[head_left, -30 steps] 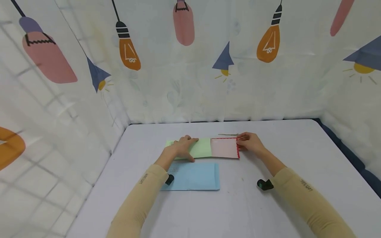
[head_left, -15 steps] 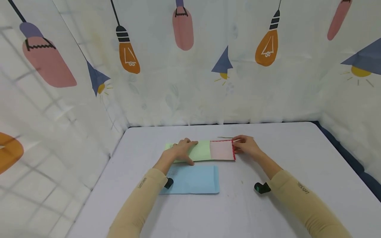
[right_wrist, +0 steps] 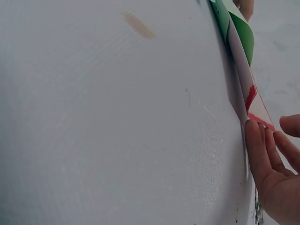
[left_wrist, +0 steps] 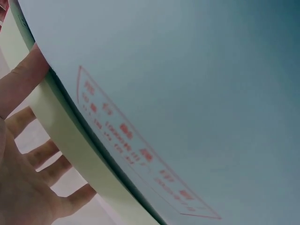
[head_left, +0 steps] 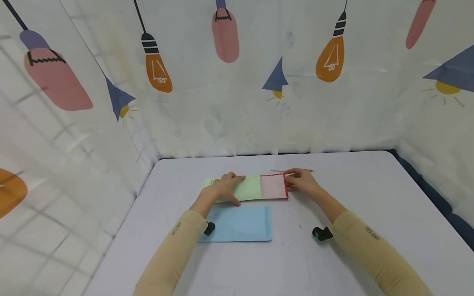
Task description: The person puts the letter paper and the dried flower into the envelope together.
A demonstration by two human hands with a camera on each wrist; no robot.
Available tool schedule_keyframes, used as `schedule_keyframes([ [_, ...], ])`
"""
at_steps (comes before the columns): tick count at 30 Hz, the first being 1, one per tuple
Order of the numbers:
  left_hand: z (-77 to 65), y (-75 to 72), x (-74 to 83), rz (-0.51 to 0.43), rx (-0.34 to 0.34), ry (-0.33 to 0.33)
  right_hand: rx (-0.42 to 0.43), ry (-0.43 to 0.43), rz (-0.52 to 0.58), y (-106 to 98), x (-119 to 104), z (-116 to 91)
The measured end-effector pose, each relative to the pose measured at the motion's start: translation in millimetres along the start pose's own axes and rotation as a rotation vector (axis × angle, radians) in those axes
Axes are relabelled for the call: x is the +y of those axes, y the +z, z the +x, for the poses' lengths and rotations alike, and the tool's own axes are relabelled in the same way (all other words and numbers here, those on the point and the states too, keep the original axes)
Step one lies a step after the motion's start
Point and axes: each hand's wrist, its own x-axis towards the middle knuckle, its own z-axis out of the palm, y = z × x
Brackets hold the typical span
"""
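A light green envelope lies on the table, with a pink sheet edged in jagged red sticking out of its right end. My left hand rests spread over the green envelope's left half, hiding part of it. In the left wrist view its thumb reaches across the green edge. My right hand is at the pink sheet's right end. The right wrist view has its straight fingers against the red edge, the thumb standing apart. There the green envelope's mouth bulges around the sheet.
A blue envelope lies nearer me, its left end under my left wrist; red print shows in the left wrist view. A thin, twig-like strip lies behind my right hand. The white table meets printed curtains at the back.
My right hand has moved left with the pink sheet's red end, and less pink shows outside the green envelope. The left hand has stayed in place. The head view has tilted slightly.
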Motion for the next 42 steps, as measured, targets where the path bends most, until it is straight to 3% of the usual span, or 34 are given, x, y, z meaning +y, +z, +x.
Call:
schedule_keyframes([
  [19,2.9,1.6,0.4,0.013,0.001,0.026,-0.037,-0.006,0.016,5.3,-3.7,-2.3],
  [31,1.7,4.5,2.3,0.015,-0.004,0.013,-0.057,-0.002,0.069,5.8,-2.7,-5.1],
  [42,2.1,1.9,1.5,0.033,0.003,0.000,-0.091,-0.021,0.053,3.6,-8.7,-7.0],
])
